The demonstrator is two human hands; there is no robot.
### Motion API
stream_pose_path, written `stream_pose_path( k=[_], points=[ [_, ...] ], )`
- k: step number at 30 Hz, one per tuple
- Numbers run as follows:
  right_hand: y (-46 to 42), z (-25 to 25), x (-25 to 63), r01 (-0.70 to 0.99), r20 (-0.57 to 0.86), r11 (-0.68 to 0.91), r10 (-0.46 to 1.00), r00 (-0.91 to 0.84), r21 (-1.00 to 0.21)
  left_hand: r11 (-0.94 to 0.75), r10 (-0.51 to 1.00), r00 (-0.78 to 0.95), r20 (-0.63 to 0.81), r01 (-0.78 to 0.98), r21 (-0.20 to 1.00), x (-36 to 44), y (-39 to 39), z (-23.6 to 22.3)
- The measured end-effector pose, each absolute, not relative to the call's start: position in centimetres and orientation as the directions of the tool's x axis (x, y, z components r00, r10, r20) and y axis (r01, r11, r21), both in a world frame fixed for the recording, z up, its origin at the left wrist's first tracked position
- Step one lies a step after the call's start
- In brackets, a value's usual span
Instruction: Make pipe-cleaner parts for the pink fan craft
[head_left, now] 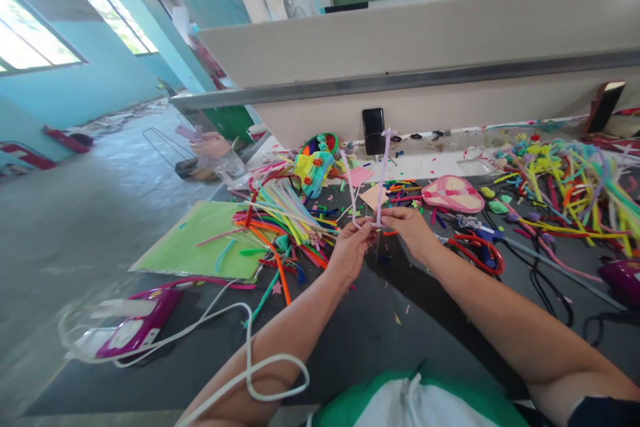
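Note:
My left hand [351, 248] and my right hand [409, 227] meet above the dark table [380, 340], both pinching the bottom of a pale lilac pipe cleaner [382, 173]. The pipe cleaner is bent into a U shape, with two arms rising upward from my fingers. Just left of my left hand lies a heap of coloured pipe cleaners [283, 223]. Red-handled scissors [477, 250] lie just right of my right hand.
A green sheet [200, 247] lies at the left, a pink glue gun [133, 327] with a white cable nearer me. A pink woven piece [453, 193], a phone [373, 131] against the partition and more pipe cleaners [575, 187] lie beyond.

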State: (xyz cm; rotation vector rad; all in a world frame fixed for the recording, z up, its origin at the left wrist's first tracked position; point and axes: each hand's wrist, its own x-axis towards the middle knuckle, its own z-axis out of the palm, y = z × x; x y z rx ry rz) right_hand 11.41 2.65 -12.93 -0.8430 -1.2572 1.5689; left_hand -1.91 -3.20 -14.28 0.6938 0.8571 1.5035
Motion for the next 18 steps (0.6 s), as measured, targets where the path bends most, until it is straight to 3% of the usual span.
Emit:
stream_pose_path(
  k=[7, 18],
  points=[
    [2.08, -13.43, 11.18, -0.230, 0.035, -0.057, 0.925, -0.378, -0.972, -0.041, 0.985, -0.163, -0.061, -0.560, 0.828, -2.40, -2.91, -14.60],
    [1.81, -13.30, 10.90, -0.056, 0.011, -0.005, 0.961, -0.276, -0.998, -0.003, 0.987, -0.135, -0.092, -0.578, 0.816, -2.40, -2.86, -14.52]
  ],
)
